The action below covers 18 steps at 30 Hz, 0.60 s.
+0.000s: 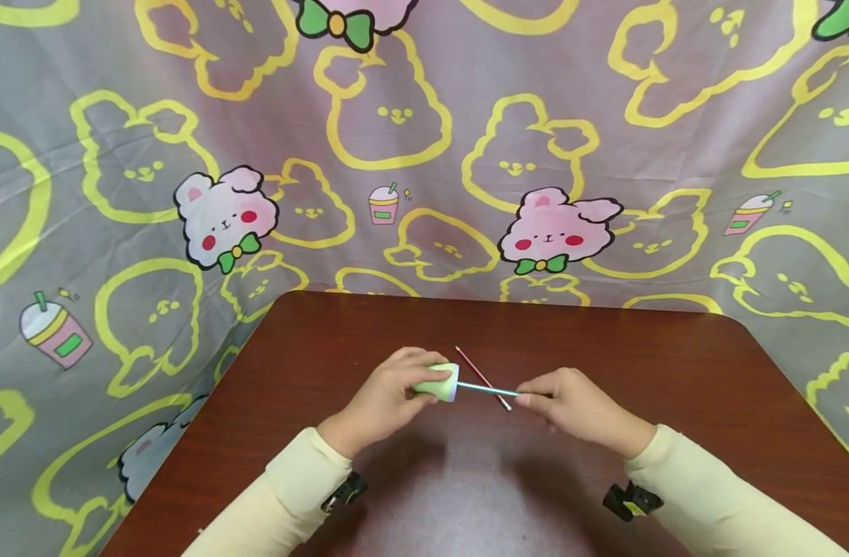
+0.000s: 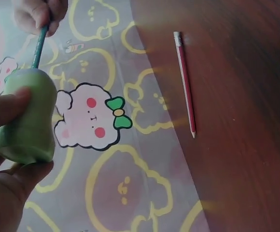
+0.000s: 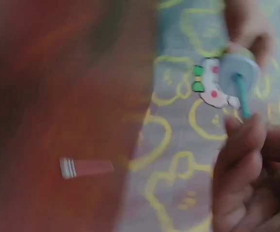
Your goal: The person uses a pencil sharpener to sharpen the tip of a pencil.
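My left hand (image 1: 391, 391) grips a light green pencil sharpener (image 1: 434, 384), fingers over its top and thumb underneath. The sharpener's pale end faces right, and a teal pencil (image 1: 485, 388) goes into the hole there, as the right wrist view shows. My right hand (image 1: 571, 404) pinches the other end of that pencil between thumb and fingers. Both are held up above the table. In the left wrist view the green body (image 2: 31, 116) stands between thumb and fingers. The pencil's tip is hidden inside the sharpener.
A red pencil (image 2: 186, 87) with a white eraser end lies on the dark brown table (image 1: 369, 333), beyond the hands. Behind and at the sides hangs a grey cloth (image 1: 424, 186) with yellow bear outlines and pink rabbits. A dark device (image 1: 344, 493) is strapped at each wrist.
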Each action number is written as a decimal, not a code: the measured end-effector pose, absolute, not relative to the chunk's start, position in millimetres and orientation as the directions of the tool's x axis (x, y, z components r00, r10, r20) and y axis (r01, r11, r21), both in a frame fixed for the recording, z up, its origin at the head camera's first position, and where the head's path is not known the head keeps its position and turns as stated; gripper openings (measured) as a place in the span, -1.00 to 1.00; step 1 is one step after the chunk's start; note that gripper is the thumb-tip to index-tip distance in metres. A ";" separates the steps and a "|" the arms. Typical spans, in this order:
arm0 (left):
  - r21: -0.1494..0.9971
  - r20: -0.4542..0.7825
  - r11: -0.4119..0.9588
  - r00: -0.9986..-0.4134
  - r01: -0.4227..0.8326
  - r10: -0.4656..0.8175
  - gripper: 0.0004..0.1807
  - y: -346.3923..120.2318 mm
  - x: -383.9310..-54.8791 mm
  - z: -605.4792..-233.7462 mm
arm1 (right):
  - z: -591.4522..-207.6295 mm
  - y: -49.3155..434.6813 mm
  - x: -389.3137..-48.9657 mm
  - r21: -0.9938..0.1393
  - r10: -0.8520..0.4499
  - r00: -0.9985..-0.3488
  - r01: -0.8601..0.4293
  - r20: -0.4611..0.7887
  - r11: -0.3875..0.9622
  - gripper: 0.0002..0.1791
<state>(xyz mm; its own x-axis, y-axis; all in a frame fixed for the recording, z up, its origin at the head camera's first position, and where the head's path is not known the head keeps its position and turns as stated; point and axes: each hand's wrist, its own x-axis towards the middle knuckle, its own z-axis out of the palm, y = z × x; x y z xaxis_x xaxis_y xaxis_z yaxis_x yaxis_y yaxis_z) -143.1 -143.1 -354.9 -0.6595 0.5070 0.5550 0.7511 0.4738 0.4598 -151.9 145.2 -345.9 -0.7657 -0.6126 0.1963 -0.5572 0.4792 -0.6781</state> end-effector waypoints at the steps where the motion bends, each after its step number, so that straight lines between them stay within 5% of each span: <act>1: 0.425 0.573 0.474 -0.634 0.772 0.520 -0.58 -142.3 -143.4 -355.1 | -343.5 146.4 -152.7 -0.775 -0.595 -0.801 -0.416 0.065 0.475 -0.81; 3: 0.398 0.586 0.473 -0.614 0.786 0.528 -0.59 -141.9 -144.2 -356.9 | -340.0 147.9 -154.8 -0.849 -0.577 -0.811 -0.231 -0.101 0.474 -0.81; 5: 0.429 0.575 0.479 -0.640 0.766 0.509 -0.59 -142.4 -144.5 -358.5 | -339.1 147.3 -156.4 -0.835 -0.586 -0.804 -0.249 -0.105 0.491 -0.81; 12: 0.604 0.486 0.484 -0.774 0.633 0.405 -0.59 -145.8 -145.4 -357.3 | -348.0 143.5 -152.8 -0.493 -0.521 -0.815 -0.573 0.254 0.655 -0.58; 14: 0.658 0.445 0.474 -0.810 0.585 0.382 -0.58 -147.4 -145.1 -354.9 | -353.1 145.6 -152.4 -0.308 -0.535 -0.721 -0.681 0.441 0.664 -0.53; 18: 0.744 0.365 0.440 -0.858 0.502 0.361 -0.57 -150.3 -144.6 -351.7 | -361.2 146.8 -156.7 0.064 -0.588 -0.371 -0.807 0.719 0.587 -0.63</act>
<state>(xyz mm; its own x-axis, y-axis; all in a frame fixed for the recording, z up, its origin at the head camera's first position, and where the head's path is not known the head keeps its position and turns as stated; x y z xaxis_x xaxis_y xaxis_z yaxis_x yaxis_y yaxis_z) -144.6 -150.3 -351.7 -0.8581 0.3611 0.3650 0.5020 0.4404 0.7444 -156.7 146.8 -361.2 -0.3713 -0.5878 0.7187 -0.8068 0.5874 0.0636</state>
